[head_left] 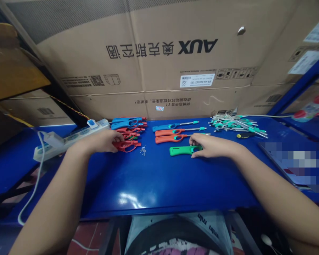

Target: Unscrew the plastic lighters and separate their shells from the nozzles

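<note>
L grip (95,141) pressed on red lighter (127,146), R grip (212,146) pinching green lighter (182,151), tip hidden

Below the front edge of the blue workbench (162,187), a white garment (142,230) shows repeated dark lettering, a wide curved black band and a pink-and-white print; the left forearm (55,194) and right forearm (271,191) are bare.

Three utility lighters (172,132) beyond the right hand (215,146), one green handle (182,150) at its fingertips, two blue handles (126,123) beyond the left hand (95,141).
</note>
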The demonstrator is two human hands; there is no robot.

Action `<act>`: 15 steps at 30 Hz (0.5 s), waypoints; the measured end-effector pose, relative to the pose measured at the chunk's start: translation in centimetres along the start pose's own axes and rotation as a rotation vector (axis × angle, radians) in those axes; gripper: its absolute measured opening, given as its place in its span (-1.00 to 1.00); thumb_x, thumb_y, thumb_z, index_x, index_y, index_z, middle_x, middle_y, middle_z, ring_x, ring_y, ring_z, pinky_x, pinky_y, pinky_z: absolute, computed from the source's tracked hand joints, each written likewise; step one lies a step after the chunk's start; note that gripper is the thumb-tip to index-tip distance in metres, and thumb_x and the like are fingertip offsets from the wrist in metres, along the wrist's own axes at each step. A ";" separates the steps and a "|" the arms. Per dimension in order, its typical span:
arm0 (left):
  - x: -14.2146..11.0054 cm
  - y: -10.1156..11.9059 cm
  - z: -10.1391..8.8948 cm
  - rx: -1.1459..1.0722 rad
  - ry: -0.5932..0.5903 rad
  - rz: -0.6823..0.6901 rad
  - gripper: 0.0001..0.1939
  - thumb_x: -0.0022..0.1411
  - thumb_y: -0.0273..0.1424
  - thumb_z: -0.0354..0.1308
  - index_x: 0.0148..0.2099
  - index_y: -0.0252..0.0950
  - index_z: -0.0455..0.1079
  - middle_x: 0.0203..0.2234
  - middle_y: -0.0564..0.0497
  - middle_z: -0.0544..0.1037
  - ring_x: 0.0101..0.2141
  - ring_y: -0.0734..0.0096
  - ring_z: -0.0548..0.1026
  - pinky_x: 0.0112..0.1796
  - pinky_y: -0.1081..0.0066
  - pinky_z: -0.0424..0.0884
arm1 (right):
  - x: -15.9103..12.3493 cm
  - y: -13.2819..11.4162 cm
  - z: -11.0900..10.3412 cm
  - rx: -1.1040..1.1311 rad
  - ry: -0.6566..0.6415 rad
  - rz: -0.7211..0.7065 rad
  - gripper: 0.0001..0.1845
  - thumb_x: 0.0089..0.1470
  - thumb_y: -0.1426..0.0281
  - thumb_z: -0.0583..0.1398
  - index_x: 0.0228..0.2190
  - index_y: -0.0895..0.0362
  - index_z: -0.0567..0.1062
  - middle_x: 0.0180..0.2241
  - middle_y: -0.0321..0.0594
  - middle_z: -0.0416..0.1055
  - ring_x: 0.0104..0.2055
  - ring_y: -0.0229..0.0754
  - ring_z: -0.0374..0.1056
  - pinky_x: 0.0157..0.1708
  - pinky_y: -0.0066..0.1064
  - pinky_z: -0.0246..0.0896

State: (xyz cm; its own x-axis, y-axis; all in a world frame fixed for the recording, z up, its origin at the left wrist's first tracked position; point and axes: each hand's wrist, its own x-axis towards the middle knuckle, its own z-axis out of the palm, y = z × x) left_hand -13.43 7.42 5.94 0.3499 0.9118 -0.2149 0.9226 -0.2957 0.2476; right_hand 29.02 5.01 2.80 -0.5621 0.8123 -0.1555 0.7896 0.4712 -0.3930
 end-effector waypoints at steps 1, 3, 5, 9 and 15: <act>0.0 0.1 0.1 0.015 -0.049 -0.009 -0.65 -0.16 -0.39 0.21 -0.21 -0.18 0.54 -0.33 -0.03 0.61 -0.33 0.16 0.54 -0.33 0.32 0.39 | 0.0 0.0 0.0 -0.003 0.002 -0.002 -0.58 -0.04 0.12 0.34 -0.27 0.08 0.33 -0.20 -0.12 0.40 -0.22 -0.04 0.33 -0.23 -0.25 0.24; -0.1 0.6 0.1 0.019 -0.061 -0.018 -0.65 -0.15 -0.36 0.21 -0.21 -0.21 0.52 -0.33 -0.03 0.60 -0.31 0.15 0.54 -0.33 0.33 0.39 | 0.0 -0.1 0.0 -0.018 -0.001 -0.004 -0.59 -0.02 0.13 0.34 -0.27 0.08 0.33 -0.19 -0.10 0.39 -0.21 -0.04 0.33 -0.22 -0.25 0.24; -0.3 1.3 0.0 0.043 -0.071 -0.027 -0.64 -0.14 -0.32 0.22 -0.19 -0.22 0.51 -0.29 -0.04 0.60 -0.27 0.15 0.54 -0.32 0.35 0.39 | 0.0 -0.3 0.0 -0.041 -0.006 -0.001 -0.60 -0.01 0.15 0.33 -0.26 0.09 0.33 -0.18 -0.10 0.39 -0.21 -0.04 0.32 -0.22 -0.26 0.23; -0.5 2.6 -0.2 0.103 -0.098 -0.037 -0.62 -0.09 -0.22 0.26 -0.18 -0.22 0.52 -0.29 -0.02 0.60 -0.29 0.18 0.53 -0.34 0.38 0.35 | -0.1 -0.6 -0.1 -0.055 -0.020 0.018 -0.59 -0.01 0.16 0.34 -0.24 0.11 0.34 -0.17 -0.10 0.40 -0.19 -0.03 0.33 -0.23 -0.28 0.20; -0.1 4.1 0.9 0.183 -0.038 0.026 -0.61 -0.03 -0.12 0.30 -0.17 -0.20 0.56 -0.28 -0.02 0.61 -0.30 0.18 0.52 -0.30 0.37 0.33 | -0.2 -0.6 -0.2 -0.080 -0.030 0.032 -0.58 -0.01 0.15 0.35 -0.23 0.11 0.35 -0.20 -0.13 0.42 -0.22 -0.05 0.34 -0.28 -0.32 0.16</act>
State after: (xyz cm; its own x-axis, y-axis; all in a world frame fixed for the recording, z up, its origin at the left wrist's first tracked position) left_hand -9.54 5.87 6.12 0.3770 0.8926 -0.2472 0.9260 -0.3695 0.0780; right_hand 28.70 4.65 3.27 -0.5427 0.8170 -0.1947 0.8236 0.4723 -0.3139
